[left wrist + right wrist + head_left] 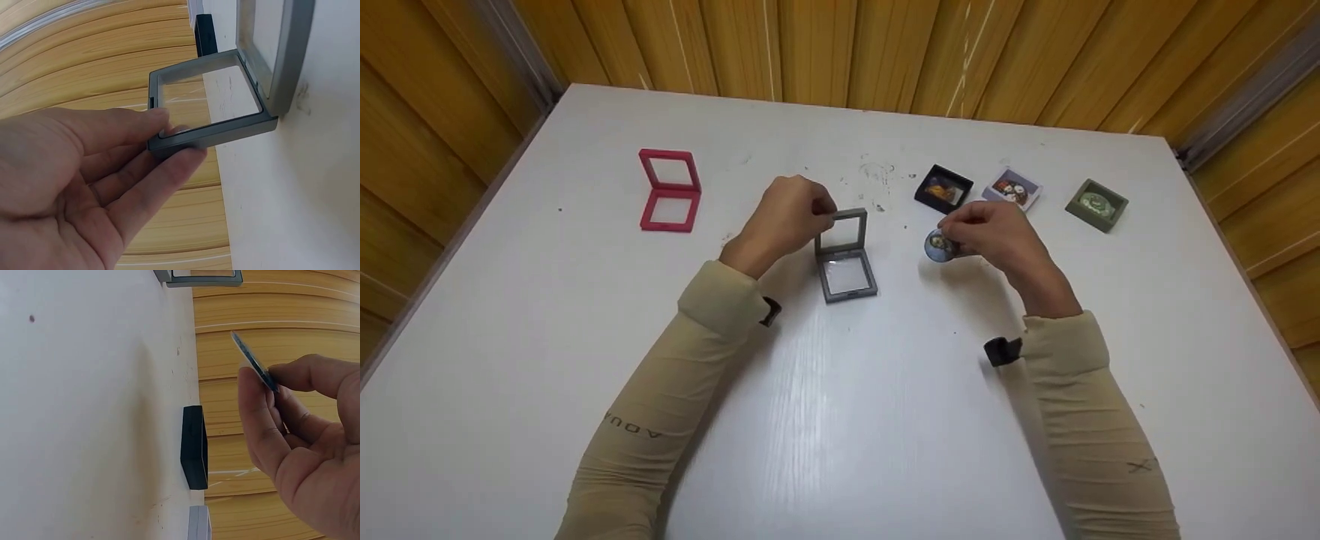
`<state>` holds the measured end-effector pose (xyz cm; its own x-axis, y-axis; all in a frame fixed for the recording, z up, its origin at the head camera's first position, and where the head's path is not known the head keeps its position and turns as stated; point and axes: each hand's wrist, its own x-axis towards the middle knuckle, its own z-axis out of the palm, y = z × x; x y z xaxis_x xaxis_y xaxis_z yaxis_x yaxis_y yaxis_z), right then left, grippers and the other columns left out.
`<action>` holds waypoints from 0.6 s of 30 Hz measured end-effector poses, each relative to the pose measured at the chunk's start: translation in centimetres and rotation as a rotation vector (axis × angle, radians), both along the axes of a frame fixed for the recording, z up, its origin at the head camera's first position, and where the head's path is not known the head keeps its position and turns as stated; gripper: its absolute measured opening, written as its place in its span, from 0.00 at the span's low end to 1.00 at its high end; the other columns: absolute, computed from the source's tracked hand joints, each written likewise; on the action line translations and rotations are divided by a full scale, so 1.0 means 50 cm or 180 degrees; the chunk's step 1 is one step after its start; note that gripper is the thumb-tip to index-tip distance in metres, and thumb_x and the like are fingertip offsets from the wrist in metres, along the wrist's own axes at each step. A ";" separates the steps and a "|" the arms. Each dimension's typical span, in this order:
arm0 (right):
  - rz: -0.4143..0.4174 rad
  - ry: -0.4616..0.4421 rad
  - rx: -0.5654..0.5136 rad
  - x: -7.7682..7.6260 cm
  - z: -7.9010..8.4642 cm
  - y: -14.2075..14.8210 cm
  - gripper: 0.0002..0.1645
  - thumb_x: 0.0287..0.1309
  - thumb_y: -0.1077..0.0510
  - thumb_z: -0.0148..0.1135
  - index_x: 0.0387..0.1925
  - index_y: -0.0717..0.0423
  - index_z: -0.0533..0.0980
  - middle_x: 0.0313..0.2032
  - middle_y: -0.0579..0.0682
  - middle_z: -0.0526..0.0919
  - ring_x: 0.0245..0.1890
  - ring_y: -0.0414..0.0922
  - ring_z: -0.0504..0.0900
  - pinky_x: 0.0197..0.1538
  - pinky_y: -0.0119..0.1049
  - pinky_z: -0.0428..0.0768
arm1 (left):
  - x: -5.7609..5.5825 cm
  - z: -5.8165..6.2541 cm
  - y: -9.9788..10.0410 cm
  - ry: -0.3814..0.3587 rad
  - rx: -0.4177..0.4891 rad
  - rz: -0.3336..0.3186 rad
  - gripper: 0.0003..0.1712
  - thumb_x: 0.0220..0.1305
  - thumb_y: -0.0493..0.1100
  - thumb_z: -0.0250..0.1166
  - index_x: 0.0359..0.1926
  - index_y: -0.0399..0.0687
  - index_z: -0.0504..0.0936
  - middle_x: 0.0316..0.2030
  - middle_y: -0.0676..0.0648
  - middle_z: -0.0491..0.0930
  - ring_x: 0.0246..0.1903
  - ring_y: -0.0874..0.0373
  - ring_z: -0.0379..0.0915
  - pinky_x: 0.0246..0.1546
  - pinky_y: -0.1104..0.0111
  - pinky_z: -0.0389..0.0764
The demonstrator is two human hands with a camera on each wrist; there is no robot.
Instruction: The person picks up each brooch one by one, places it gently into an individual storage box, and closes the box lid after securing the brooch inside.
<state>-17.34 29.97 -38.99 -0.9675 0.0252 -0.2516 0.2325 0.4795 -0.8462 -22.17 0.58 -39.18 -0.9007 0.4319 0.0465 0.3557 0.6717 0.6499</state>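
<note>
A grey hinged display frame with clear windows stands unfolded on the table, its lid raised. At the upper left corner of that lid, my left hand pinches the rim between thumb and fingers; the left wrist view shows the grip on the lid closely. My right hand holds a thin round disc with a coloured picture on its face, raised over the table right of the frame. In the right wrist view the disc appears nearly edge-on between thumb and fingers.
Behind the right hand sit a black display frame, a white one and a green one, each with a picture piece inside. An unfolded red frame stands at the left. Wood-patterned panels border the table's far edge.
</note>
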 end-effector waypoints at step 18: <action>0.0084 0.0008 0.0029 0.001 -0.020 -0.043 0.14 0.71 0.58 0.68 0.50 0.65 0.85 0.46 0.53 0.86 0.43 0.41 0.82 0.47 0.31 0.81 | 0.013 -0.011 0.028 0.0111 0.0140 -0.0071 0.09 0.71 0.32 0.65 0.45 0.36 0.91 0.38 0.43 0.89 0.35 0.55 0.80 0.38 0.65 0.81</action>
<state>-17.30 27.83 -39.98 -0.9685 0.0018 -0.2491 0.2176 0.4931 -0.8423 -21.51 1.98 -39.75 -0.8884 0.4487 0.0970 0.3931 0.6345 0.6655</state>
